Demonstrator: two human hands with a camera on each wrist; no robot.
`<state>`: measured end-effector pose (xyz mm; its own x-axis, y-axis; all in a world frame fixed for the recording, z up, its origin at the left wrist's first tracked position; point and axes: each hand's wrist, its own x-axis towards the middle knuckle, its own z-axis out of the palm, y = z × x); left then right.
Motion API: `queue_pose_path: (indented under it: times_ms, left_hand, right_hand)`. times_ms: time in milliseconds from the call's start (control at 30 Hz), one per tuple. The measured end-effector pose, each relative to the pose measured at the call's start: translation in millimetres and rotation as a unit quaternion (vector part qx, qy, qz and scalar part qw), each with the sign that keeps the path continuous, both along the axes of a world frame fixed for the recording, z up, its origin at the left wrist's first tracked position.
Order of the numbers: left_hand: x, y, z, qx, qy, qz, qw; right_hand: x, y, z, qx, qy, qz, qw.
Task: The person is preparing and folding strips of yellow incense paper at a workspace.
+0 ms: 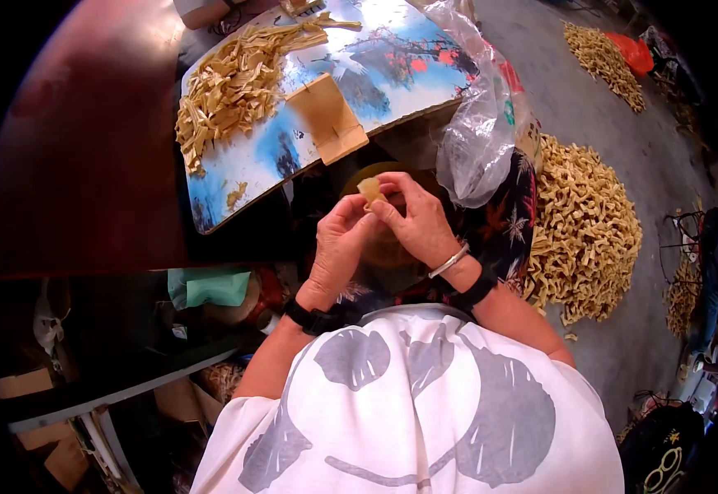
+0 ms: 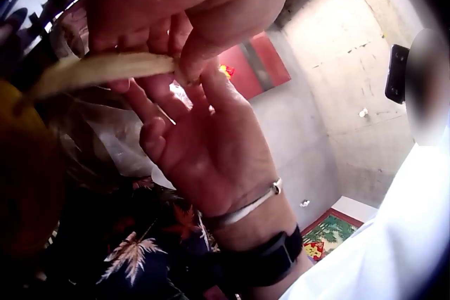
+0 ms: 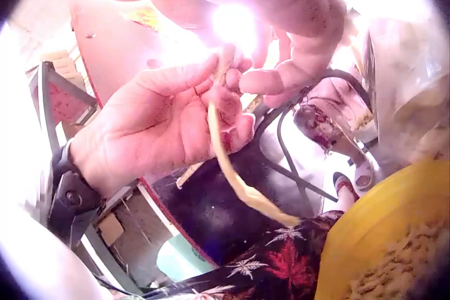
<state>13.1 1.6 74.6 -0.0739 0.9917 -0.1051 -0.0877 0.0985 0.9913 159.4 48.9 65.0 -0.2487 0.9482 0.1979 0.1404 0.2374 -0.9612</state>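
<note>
Both hands meet in front of the body over a pale yellow strip (image 1: 369, 189), which is flat and looks pliable. My left hand (image 1: 338, 243) pinches it between thumb and fingers. From the other side my right hand (image 1: 416, 222), with a silver bangle at the wrist, pinches it too. In the right wrist view a long tail of the strip (image 3: 235, 180) hangs below the left hand (image 3: 162, 117). Another length of strip (image 2: 112, 71) stretches sideways from the fingertips in the left wrist view. Fingers partly hide where the strip is gripped.
A painted board (image 1: 326, 66) bears a heap of loose strips (image 1: 231, 86) and a small wooden piece (image 1: 328, 119). A clear plastic bag (image 1: 478, 140) hangs at its right. Knotted pieces (image 1: 585, 230) are piled on the floor. A yellow bowl (image 3: 344, 244) below holds small pale pieces.
</note>
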Motion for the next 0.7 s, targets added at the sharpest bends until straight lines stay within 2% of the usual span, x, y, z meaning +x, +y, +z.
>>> queue_pose_path:
  times_ms: [67, 133, 233, 267, 333, 367, 400, 500, 600, 633, 700]
  left_hand:
    - [-1.3, -2.2, -10.3, -0.006, 0.014, -0.012, 1.000]
    - [-3.5, -8.3, -5.1, -0.039, 0.018, 0.001, 0.999]
    - [-3.0, -11.5, -1.3, -0.029, 0.029, 0.011, 0.999]
    - [-2.5, -12.5, -1.7, 0.037, 0.123, 0.019, 0.992]
    - [1.5, -12.1, -1.3, 0.167, 0.308, 0.033, 0.936]
    - [3.4, -9.9, 1.1, 0.225, 0.352, 0.049, 0.907]
    - [2.7, -8.9, 2.7, 0.229, 0.365, 0.059, 0.901]
    - [-1.3, -8.7, 2.5, 0.221, 0.387, 0.079, 0.892]
    - [-5.6, -12.7, 0.1, 0.180, 0.362, 0.069, 0.912]
    - [-5.6, -12.7, 0.4, 0.171, 0.336, 0.065, 0.924]
    - [-9.3, -14.2, -1.6, 0.130, 0.288, 0.049, 0.947]
  right_hand:
    - [-1.0, 7.4, -5.3, -0.030, 0.014, 0.061, 0.998]
    - [-6.0, 8.3, -10.4, 0.017, -0.010, 0.023, 1.000]
    - [-11.5, 4.6, -8.1, 0.049, -0.026, -0.016, 0.998]
    - [-13.2, 4.4, -5.5, 0.056, -0.028, -0.025, 0.998]
    - [-15.5, 6.2, -4.9, 0.073, -0.044, -0.037, 0.996]
    - [-15.8, 8.3, -6.8, 0.082, -0.058, -0.039, 0.994]
    - [-15.7, 9.2, -4.1, 0.091, -0.073, -0.042, 0.992]
    - [-8.4, 7.1, 10.1, -0.071, -0.007, 0.042, 0.997]
    - [-2.2, 9.5, 3.4, -0.231, 0.092, 0.184, 0.951]
    - [-4.3, 6.5, -1.4, -0.269, 0.126, 0.190, 0.936]
    - [-1.7, 11.1, -0.4, -0.275, 0.111, 0.189, 0.936]
